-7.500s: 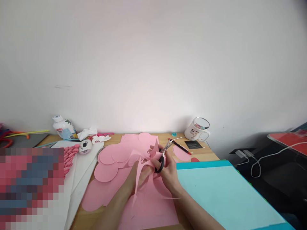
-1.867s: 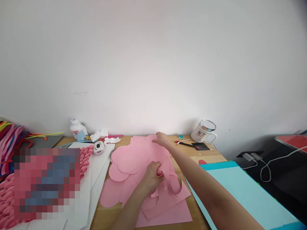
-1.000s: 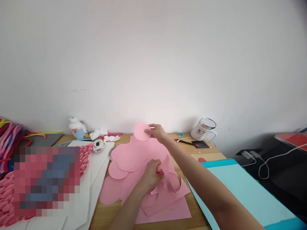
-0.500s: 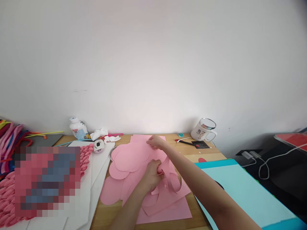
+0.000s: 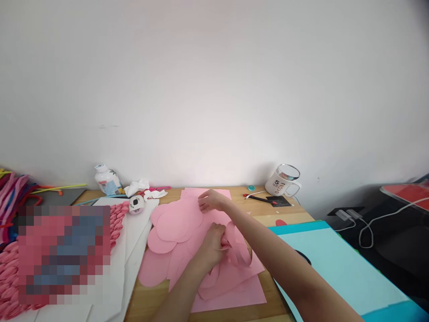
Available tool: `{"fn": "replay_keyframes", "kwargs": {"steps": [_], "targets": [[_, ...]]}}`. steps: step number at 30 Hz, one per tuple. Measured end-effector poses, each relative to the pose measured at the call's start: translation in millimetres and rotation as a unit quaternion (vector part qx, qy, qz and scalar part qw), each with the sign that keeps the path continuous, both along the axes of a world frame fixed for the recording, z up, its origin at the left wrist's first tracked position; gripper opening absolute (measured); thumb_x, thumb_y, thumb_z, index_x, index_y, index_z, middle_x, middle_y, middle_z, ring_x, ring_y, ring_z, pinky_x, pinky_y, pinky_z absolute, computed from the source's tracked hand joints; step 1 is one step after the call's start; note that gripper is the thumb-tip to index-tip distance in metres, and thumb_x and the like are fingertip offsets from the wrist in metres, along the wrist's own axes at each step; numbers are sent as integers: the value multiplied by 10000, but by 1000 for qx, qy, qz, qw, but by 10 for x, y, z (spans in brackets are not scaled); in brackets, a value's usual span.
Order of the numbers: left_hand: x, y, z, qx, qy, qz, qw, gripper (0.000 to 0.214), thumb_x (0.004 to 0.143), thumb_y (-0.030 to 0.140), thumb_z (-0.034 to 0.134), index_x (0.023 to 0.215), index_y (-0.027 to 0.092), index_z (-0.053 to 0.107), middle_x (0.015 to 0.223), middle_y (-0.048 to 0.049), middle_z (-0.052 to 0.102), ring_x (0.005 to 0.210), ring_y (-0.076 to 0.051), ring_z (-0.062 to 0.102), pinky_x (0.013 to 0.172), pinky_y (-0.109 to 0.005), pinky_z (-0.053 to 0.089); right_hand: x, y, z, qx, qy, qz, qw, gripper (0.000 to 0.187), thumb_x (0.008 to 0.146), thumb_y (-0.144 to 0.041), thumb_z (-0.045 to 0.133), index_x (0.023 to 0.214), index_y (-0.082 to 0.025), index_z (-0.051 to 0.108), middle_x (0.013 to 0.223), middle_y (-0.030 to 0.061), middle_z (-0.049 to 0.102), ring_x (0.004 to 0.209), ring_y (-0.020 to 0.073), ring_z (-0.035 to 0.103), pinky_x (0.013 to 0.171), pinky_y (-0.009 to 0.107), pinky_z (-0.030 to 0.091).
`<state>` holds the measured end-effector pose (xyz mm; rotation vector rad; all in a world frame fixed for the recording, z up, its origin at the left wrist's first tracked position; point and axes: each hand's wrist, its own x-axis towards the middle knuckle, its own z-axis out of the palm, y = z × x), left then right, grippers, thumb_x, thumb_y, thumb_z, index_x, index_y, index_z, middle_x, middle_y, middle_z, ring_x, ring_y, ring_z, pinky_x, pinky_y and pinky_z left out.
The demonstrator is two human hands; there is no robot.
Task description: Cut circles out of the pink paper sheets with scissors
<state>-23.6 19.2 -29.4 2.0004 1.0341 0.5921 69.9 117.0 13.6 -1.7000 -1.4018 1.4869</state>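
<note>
My left hand (image 5: 214, 243) is closed around curled pink paper scraps (image 5: 239, 255), which loop out to its right. Further back, my right hand (image 5: 212, 200) reaches across with its fingers stretched, touching the upper right edge of the pink paper circles (image 5: 179, 221). These round cutouts overlap in a loose pile to the left of both hands. Beneath everything lie larger pink paper sheets (image 5: 241, 299), partly covered by my arms and the scraps.
On the left are a braided pink piece (image 5: 116, 223), white paper (image 5: 114, 277), a small white round gadget (image 5: 136, 205), crumpled tissues (image 5: 137, 187) and a white bottle (image 5: 107, 180). To the right stand a lidded mug (image 5: 282, 181) and light blue sheets (image 5: 348, 268).
My right hand has shifted left onto the paper circles, and the upper circles have slid left. My left hand keeps its grip on the scraps. The view has turned slightly.
</note>
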Motion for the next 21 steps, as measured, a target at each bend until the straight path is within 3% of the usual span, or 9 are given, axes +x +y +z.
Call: {"fn": "replay_keyframes", "kwargs": {"steps": [3,11,17,21], "targets": [[10,1,-15,25,16,-21,999,364,555,-7,524,584,225,245,644,20,367,740,-186,379,646,-290,279,11,-7,22,3,-4,48,999,227,905,-249,557,1100,-135,574,1053,66,622,855,179,635,719,352,548],[10,-98,23,65,66,-88,992,381,592,-32,527,632,227,251,793,-22,452,821,-206,381,697,-321,312,587,-80,72,-21,-151,15,988,272,904,-269,555,1146,-145,555,1146,84,586,951,214,609,793,404,523],[4,-120,79,84,81,-108,987,368,586,-36,487,658,233,247,824,-44,464,846,-224,390,706,-340,328,566,-215,27,-51,-178,34,982,265,904,-268,555,1137,-142,559,1127,82,595,933,208,616,782,397,527],[19,-198,165,105,63,-133,984,366,525,-43,459,656,229,250,797,-39,456,850,-226,406,722,-336,330,577,-239,24,-36,-184,11,982,255,904,-265,554,1127,-142,564,1122,82,597,930,206,616,783,395,527]]}}
